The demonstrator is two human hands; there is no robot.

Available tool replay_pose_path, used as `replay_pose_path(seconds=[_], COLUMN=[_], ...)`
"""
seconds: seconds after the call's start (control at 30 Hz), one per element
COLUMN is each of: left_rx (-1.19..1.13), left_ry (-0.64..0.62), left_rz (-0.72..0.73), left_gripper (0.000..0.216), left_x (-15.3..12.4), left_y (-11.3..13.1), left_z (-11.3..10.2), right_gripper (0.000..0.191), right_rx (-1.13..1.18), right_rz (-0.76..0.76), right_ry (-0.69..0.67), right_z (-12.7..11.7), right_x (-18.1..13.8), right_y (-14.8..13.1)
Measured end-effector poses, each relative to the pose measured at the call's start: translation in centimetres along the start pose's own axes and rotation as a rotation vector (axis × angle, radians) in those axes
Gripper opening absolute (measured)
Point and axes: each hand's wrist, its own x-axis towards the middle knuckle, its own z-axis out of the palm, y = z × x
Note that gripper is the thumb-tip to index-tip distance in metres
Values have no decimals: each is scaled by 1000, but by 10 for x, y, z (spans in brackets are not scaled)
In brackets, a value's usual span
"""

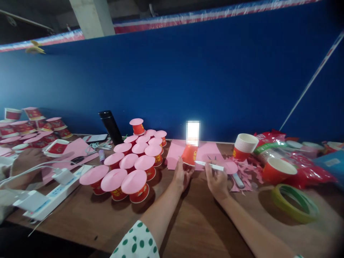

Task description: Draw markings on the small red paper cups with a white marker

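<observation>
My left hand [182, 177] is closed around the lower side of a red paper cup [189, 154] with yellow print, held upside down and slightly tilted. In my right hand [218, 182] is a slim white pen [211, 165], pinched between the fingers. Its tip points left, right beside the cup's lower edge; whether it touches I cannot tell. Behind the cup lie pink paper sheets [174, 152]. A pink paper disc [229, 166] is just right of the pen. Scissors blades [211, 158] show partly behind my right hand.
Several upturned red cups topped with pink discs [134, 181] stand to the left. Farther left are a power strip [57, 195], a black bottle [110, 127] and another person's hand [28, 165]. Rightward are stacked cups [245, 146], pink scraps [252, 170], a red bag [303, 166] and tape rolls [294, 204].
</observation>
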Motion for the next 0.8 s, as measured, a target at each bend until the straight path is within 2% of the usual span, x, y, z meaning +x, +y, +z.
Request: replay_pose_path(seconds=[0.23, 0.5, 0.8], left_rx=[0, 12, 0], left_ry=[-47, 7, -7], left_rz=[-2, -6, 0], left_gripper=[35, 35, 38], left_x=[-1, -2, 0], left_y=[1, 1, 0], left_z=[0, 3, 2], right_gripper=[23, 24, 25], right_rx=[-70, -138, -113], right_rz=[-30, -51, -34], right_ry=[-60, -54, -112], right_z=[-1, -3, -3], right_x=[0, 1, 0], right_y=[-1, -3, -6])
